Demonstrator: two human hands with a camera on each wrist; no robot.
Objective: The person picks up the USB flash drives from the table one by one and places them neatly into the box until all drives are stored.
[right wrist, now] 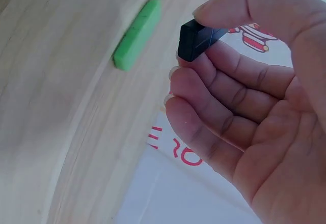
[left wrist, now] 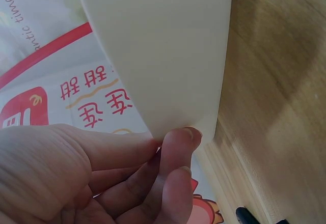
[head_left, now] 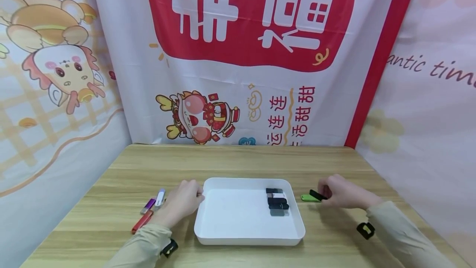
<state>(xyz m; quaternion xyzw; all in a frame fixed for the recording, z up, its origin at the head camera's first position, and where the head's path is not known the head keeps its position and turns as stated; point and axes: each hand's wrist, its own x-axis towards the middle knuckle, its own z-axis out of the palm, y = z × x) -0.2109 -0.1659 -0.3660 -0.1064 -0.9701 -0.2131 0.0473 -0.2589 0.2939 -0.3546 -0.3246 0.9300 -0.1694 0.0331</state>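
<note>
A white tray (head_left: 238,241) sits on the table, with my left hand (head_left: 182,199) at its left side. In the left wrist view, the thumb and forefinger (left wrist: 178,147) pinch the tray wall's edge (left wrist: 168,56). To the right of the tray, my right hand (head_left: 340,192) holds a black USB stick (right wrist: 193,40) between thumb and fingers, just above the table. Close by lies a green USB stick (right wrist: 137,35), apart from the fingers in the right wrist view. Several dark and light USB sticks (head_left: 277,201) lie in a column along the tray's right inner side.
Left of the tray lie a purple USB stick (head_left: 148,205), a white one (head_left: 160,197) and a red one (head_left: 142,221), partly beside my left forearm. The wooden table (head_left: 238,162) ends at a printed cloth (head_left: 223,73) behind, with cloth walls on both sides.
</note>
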